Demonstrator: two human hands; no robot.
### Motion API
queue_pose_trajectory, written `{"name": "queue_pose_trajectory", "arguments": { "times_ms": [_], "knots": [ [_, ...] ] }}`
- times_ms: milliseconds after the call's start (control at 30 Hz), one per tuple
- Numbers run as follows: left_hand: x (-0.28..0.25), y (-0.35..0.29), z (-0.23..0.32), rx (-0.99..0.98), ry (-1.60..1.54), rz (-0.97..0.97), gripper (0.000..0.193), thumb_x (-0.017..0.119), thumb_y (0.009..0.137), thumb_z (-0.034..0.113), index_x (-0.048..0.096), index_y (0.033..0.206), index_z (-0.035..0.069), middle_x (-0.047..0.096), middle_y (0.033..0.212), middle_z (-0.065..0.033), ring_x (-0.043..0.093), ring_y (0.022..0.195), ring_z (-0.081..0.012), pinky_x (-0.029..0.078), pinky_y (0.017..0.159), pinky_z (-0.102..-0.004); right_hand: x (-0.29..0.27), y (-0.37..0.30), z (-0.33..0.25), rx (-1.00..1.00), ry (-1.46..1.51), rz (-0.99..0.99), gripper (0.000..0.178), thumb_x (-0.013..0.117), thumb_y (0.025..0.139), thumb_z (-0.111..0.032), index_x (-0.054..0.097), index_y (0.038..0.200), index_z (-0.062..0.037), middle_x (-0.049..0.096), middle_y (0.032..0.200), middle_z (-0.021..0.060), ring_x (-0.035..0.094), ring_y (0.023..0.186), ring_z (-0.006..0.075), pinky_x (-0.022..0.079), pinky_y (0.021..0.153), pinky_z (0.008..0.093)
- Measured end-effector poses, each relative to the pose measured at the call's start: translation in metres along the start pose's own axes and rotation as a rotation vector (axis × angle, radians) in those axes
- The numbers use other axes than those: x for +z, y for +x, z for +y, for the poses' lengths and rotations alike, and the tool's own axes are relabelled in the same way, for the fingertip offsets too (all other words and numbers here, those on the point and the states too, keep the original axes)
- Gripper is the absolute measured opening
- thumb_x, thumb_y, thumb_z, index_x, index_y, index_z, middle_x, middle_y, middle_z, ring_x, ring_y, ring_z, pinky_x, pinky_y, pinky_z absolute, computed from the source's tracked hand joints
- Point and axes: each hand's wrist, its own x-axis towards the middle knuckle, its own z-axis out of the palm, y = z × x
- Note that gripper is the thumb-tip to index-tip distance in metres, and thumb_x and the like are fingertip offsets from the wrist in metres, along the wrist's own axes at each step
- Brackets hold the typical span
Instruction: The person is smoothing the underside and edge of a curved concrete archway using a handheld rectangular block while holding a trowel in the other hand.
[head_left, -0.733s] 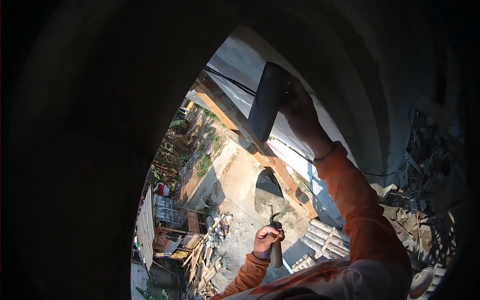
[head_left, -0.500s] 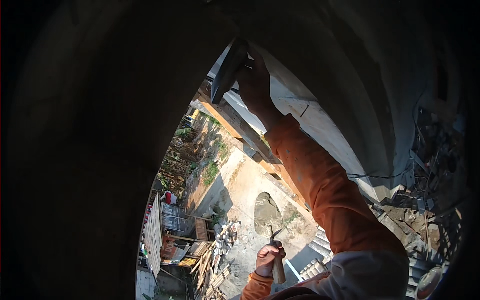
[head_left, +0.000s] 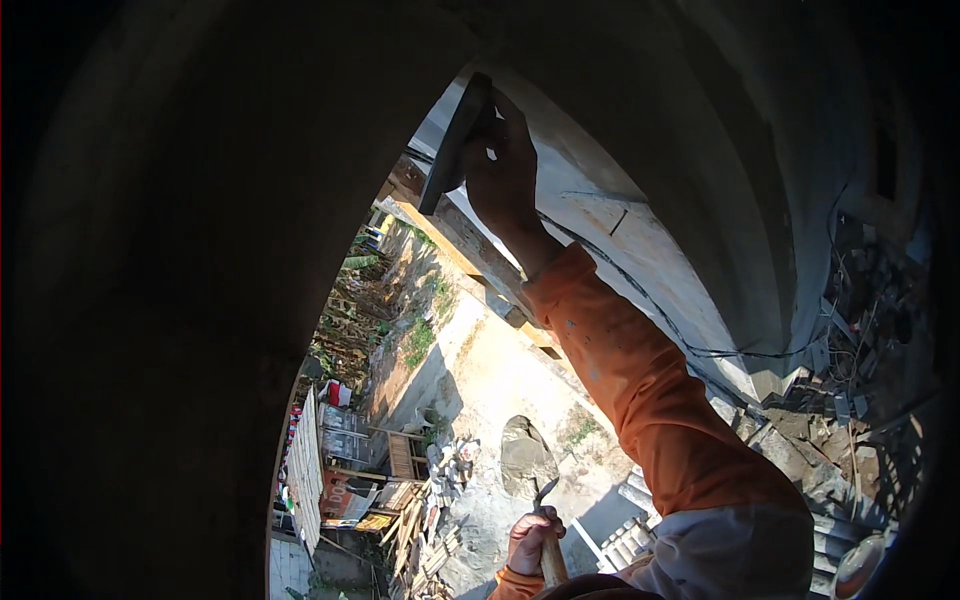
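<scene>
High in the view, my right hand (head_left: 503, 175) is closed around a dark, flat hand float (head_left: 455, 150), seen nearly edge-on. The float is close to the shadowed, grey wall (head_left: 250, 200); whether it touches I cannot tell. An orange sleeve covers my right arm, which stretches up from the lower right. Low in the middle, my left hand (head_left: 533, 541) grips the wooden handle of a trowel (head_left: 527, 455). Its rounded grey blade points up and away from me, with a curved metal neck between blade and handle.
A wooden beam (head_left: 465, 255) runs diagonally beneath my right arm. Far below lie sandy ground, a lean-to of boards (head_left: 305, 455) and stacked timber pieces (head_left: 405, 530). Rubble (head_left: 800, 450) and a dark cable (head_left: 720, 352) are at right, beside a pale wall surface (head_left: 610, 215).
My left hand and the trowel have sunk a little lower in the view. My right hand has turned slightly, with the float still near the wall, and its forearm has shifted slightly left.
</scene>
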Motion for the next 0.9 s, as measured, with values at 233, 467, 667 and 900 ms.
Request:
{"name": "queue_pose_trajectory", "arguments": {
  "times_ms": [233, 467, 667, 900],
  "knots": [
    [-0.001, -0.002, 0.003, -0.035, 0.005, 0.003, 0.008, 0.055, 0.086, 0.004, 0.062, 0.089, 0.005, 0.056, 0.104, -0.0108, 0.057, 0.083, -0.0228, 0.046, 0.074, -0.0365, 0.028, 0.005, -0.020, -0.076, 0.093, 0.061, 0.055, 0.049, 0.079, 0.004, 0.034, 0.131, -0.0039, 0.058, 0.089, 0.0101, 0.060, 0.081, 0.0154, 0.050, 0.070, 0.0284],
    [-0.002, 0.005, 0.003, -0.063, -0.022, -0.003, 0.010, 0.054, 0.085, 0.001, 0.062, 0.087, 0.006, 0.057, 0.103, -0.0111, 0.058, 0.083, -0.0227, 0.047, 0.074, -0.0358, -0.005, -0.065, -0.018, 0.163, -0.362, -0.353, 0.058, 0.061, 0.073, -0.011, 0.045, 0.129, -0.0098, 0.053, 0.102, 0.0200, 0.054, 0.097, 0.0352, 0.044, 0.087, 0.0422],
    [-0.005, 0.004, 0.003, -0.071, -0.004, 0.019, 0.014, 0.052, 0.084, -0.002, 0.063, 0.087, 0.006, 0.057, 0.100, -0.0105, 0.058, 0.083, -0.0219, 0.047, 0.072, -0.0349, -0.036, 0.021, -0.086, -0.524, -0.713, -0.031, 0.046, 0.059, 0.076, -0.005, 0.052, 0.121, -0.0076, 0.057, 0.107, 0.0175, 0.058, 0.097, 0.0312, 0.047, 0.084, 0.0399],
    [0.000, 0.011, 0.005, -0.089, 0.012, -0.042, 0.011, 0.054, 0.085, 0.001, 0.063, 0.087, 0.007, 0.055, 0.103, -0.0114, 0.055, 0.085, -0.0219, 0.046, 0.075, -0.0354, -0.021, 0.040, -0.081, -0.695, -0.856, -0.132, 0.044, 0.059, 0.073, -0.005, 0.053, 0.116, -0.0075, 0.056, 0.102, 0.0166, 0.054, 0.094, 0.0322, 0.041, 0.083, 0.0462]
  ]
}}
